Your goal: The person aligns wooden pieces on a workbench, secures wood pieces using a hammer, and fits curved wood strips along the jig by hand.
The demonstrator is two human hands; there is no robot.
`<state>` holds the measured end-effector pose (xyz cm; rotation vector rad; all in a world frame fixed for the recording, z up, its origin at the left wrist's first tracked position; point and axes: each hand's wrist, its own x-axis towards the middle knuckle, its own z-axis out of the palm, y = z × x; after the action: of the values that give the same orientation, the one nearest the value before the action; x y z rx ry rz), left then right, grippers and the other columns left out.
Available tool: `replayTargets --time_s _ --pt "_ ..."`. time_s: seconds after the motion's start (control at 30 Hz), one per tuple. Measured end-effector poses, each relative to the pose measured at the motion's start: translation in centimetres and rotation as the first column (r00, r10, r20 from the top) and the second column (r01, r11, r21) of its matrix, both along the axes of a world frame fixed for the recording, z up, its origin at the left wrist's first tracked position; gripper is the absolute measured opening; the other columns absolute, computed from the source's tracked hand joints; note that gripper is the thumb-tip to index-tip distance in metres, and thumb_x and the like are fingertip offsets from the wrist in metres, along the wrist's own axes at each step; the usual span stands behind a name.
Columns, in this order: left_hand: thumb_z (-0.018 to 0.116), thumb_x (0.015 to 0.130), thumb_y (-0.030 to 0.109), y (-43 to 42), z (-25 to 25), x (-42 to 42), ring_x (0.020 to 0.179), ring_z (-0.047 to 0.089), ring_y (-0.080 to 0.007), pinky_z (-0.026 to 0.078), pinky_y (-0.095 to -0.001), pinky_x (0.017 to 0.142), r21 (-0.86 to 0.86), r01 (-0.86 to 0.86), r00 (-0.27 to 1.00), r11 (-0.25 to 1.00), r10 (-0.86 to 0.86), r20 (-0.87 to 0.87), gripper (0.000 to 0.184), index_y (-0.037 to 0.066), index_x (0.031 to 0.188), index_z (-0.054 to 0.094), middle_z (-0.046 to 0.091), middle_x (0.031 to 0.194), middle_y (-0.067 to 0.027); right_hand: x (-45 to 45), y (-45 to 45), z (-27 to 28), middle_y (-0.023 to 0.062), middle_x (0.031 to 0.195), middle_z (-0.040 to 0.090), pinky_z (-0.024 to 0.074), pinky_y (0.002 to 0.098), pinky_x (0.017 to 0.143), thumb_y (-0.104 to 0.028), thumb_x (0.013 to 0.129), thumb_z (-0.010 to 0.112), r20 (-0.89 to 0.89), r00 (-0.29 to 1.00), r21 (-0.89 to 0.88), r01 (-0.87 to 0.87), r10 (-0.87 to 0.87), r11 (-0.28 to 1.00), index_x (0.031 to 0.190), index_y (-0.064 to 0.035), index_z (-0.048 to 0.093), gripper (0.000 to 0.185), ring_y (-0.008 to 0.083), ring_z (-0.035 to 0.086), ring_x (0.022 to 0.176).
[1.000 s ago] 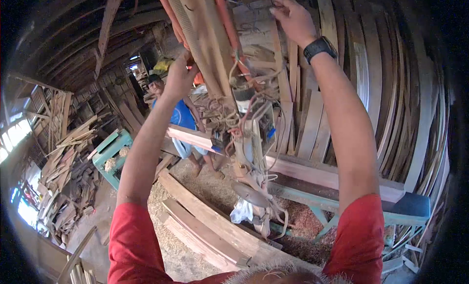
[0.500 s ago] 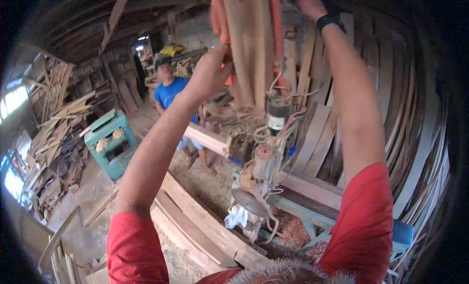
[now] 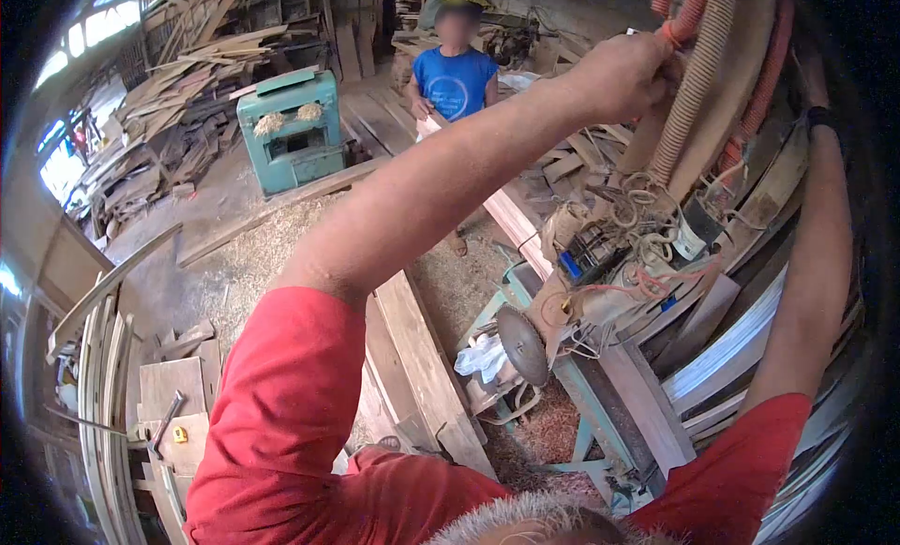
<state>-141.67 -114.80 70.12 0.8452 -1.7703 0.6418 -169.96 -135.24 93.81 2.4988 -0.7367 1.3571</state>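
My left hand (image 3: 633, 76) is raised with its fingers curled beside an orange hose (image 3: 691, 11) and a ribbed tan hose (image 3: 696, 86); what is in the fingers is too small to make out. At the upper right my right hand (image 3: 808, 74) is dim and partly lost at the dark image edge, on the far side of a wooden post (image 3: 741, 86). Below the hoses is a bundle of tangled wires (image 3: 647, 217) with a dark cylinder (image 3: 696, 228). A round metal disc (image 3: 522, 345) stands lower, next to a white plastic bag (image 3: 481, 358).
A person in a blue shirt (image 3: 456, 81) stands beyond a long plank (image 3: 516, 224). A green machine (image 3: 292, 133) stands left of them. Scrap wood (image 3: 178, 114) is piled further left. A hammer (image 3: 167, 421) and yellow tape measure (image 3: 180, 434) lie at the lower left.
The view has turned, and the hoses and wires now appear further right. Both my arms reach further right in view. The hammer and tape measure have come into sight.
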Motion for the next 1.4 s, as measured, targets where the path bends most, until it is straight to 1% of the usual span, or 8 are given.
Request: replayTargets --time_s 0.13,0.3,0.6,0.73,0.93,1.1,1.27,1.4 --pt "0.068 0.087 0.016 1.0 0.3 -0.2 0.092 0.07 -0.043 0.055 -0.0511 0.08 0.24 0.095 0.994 0.966 -0.079 -0.074 0.02 0.003 0.102 0.072 0.073 0.093 -0.0221 0.0 -0.6 -1.0 0.0263 0.123 0.066 0.0501 0.0481 0.096 -0.029 0.104 0.062 -0.011 0.999 0.019 0.038 -0.038 0.999 0.116 0.0036 0.069 0.035 0.0347 0.066 0.105" --pt "0.068 0.086 0.017 0.0 -0.1 -0.2 0.089 0.072 -0.0409 0.056 -0.0519 0.08 0.02 -0.082 0.997 0.996 0.083 -0.009 0.02 0.005 0.101 0.073 0.073 0.09 -0.0206 -0.5 -1.6 -2.0 0.0244 0.117 0.067 0.0506 0.0467 0.094 -0.029 0.103 0.063 -0.03 0.997 0.028 0.069 -0.068 0.997 0.112 0.0035 0.07 0.034 0.0337 0.066 0.103" --pt "0.068 0.087 0.018 1.0 -0.3 -0.4 0.088 0.072 -0.0408 0.057 -0.0525 0.08 0.154 0.098 0.993 0.983 -0.086 -0.083 0.019 0.003 0.098 0.07 0.073 0.086 -0.0208 1.4 -1.5 -4.2 0.021 0.107 0.068 0.0513 0.0441 0.09 -0.029 0.101 0.065 -0.025 0.994 0.022 0.107 -0.107 0.994 0.105 0.0032 0.07 0.033 0.0318 0.067 0.098" --pt "0.068 0.087 0.022 -0.1 -0.3 -0.2 0.09 0.072 -0.0418 0.057 -0.0532 0.081 0.022 -0.048 0.998 0.999 0.049 -0.05 0.024 0.004 0.102 0.07 0.073 0.088 -0.0214 3.4 0.6 -7.5 0.0195 0.103 0.068 0.0516 0.043 0.089 -0.029 0.101 0.065 0.069 0.992 -0.111 0.115 -0.108 0.987 0.102 0.0031 0.071 0.032 0.031 0.068 0.096" --pt "0.068 0.088 0.027 0.4 -0.8 -0.5 0.096 0.071 -0.0435 0.057 -0.0548 0.083 0.037 -0.021 0.997 0.999 0.024 -0.07 0.032 0.007 0.113 0.068 0.074 0.1 -0.021 0.4 14.0 -26.4 0.0172 0.096 0.069 0.0521 0.0413 0.086 -0.029 0.1 0.067 0.298 0.948 -0.249 -0.037 0.113 0.968 0.097 0.0029 0.071 0.032 0.0298 0.069 0.093" --pt "0.068 0.088 0.029 -0.5 -1.3 -0.5 0.093 0.071 -0.0422 0.057 -0.0529 0.082 0.017 -0.077 0.995 0.997 0.078 -0.061 0.033 0.006 0.113 0.068 0.074 0.098 -0.0203 -4.5 27.2 -47.4 0.0153 0.091 0.07 0.0525 0.0399 0.084 -0.029 0.099 0.068 0.358 0.917 0.178 -0.252 0.176 0.951 0.093 0.0028 0.072 0.032 0.0287 0.069 0.09" --pt "0.069 0.088 0.031 0.2 -1.3 -0.7 0.091 0.071 -0.0409 0.057 -0.0511 0.081 -0.039 -0.118 0.992 0.992 0.116 -0.048 0.035 0.006 0.112 0.069 0.074 0.097 -0.0196 -5.6 36.5 -64.0 0.0135 0.085 0.07 0.053 0.0385 0.082 -0.029 0.098 0.069 0.383 0.911 0.859 -0.411 0.151 0.305 0.089 0.0026 0.073 0.033 0.0277 0.07 0.087" --pt "0.07 0.089 0.032 2.6 -2.8 -0.2 0.089 0.071 -0.0398 0.057 -0.0496 0.08 -0.057 -0.106 0.994 0.993 0.103 -0.047 0.036 0.005 0.112 0.07 0.074 0.096 -0.0191 -4.9 40.8 -73.6 0.012 0.081 0.071 0.0533 0.0374 0.081 -0.029 0.097 0.069 0.3 0.917 0.934 -0.227 0.264 -0.274 0.086 0.0025 0.073 0.033 0.0269 0.07 0.085"
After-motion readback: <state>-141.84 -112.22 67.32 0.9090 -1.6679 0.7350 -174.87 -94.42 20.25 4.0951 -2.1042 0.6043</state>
